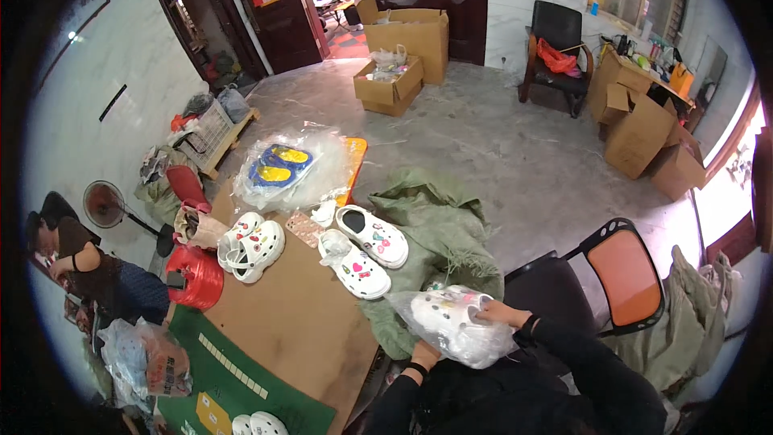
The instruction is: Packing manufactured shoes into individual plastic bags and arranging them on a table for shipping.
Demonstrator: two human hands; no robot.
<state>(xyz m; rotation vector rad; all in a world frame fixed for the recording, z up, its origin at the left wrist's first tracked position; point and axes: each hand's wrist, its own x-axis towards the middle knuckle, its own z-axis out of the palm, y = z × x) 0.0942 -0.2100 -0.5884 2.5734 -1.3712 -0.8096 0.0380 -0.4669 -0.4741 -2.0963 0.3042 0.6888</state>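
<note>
My left hand (424,352) supports the underside of a clear plastic bag (451,326) that holds a white clog with coloured charms. My right hand (501,314) grips the bag's right end. Both sleeves are black. The bag hangs just off the table's right edge, over a green sack (439,225). On the brown cardboard sheet (302,314) ahead lie two white decorated clogs (366,251), one partly in a plastic wrap, and a stacked pair of white clogs (251,246) to their left.
A plastic bag of blue and yellow shoes (282,167) sits at the table's far end. A red spool (196,276) stands at the left. Another person (97,270) sits at far left. An orange-backed chair (624,274) is on my right; cardboard boxes (403,52) stand beyond.
</note>
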